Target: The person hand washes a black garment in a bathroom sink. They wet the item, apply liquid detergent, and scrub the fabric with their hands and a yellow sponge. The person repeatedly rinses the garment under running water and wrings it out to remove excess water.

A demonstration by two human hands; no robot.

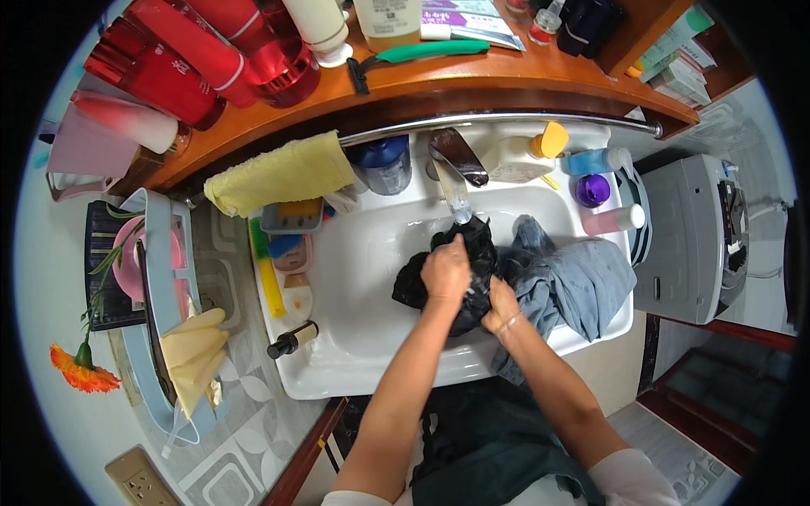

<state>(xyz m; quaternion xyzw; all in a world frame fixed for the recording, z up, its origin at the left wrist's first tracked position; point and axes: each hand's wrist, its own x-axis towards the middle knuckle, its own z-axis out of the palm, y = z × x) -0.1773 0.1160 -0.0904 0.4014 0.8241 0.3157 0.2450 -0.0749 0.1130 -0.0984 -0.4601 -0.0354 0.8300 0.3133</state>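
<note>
Over the white sink basin (342, 278), my left hand (447, 271) is closed on a black wet cloth (474, 243), just below the faucet (461, 205). My right hand (501, 305) grips the same cloth at its lower right edge and wears a thin band at the wrist. The cloth hangs bunched between and around both hands; parts of it are hidden under them. Right beside it, a blue-grey garment (585, 284), damp in places, lies over the basin's right rim.
A yellow towel (281, 174) hangs on the metal rail. Bottles line the sink's back and right edge, among them a pink bottle (612, 219) and a purple-capped one (593, 190). Brushes and a dark bottle (293, 339) stand or lie on the left rim. A washing machine (680, 240) is at right.
</note>
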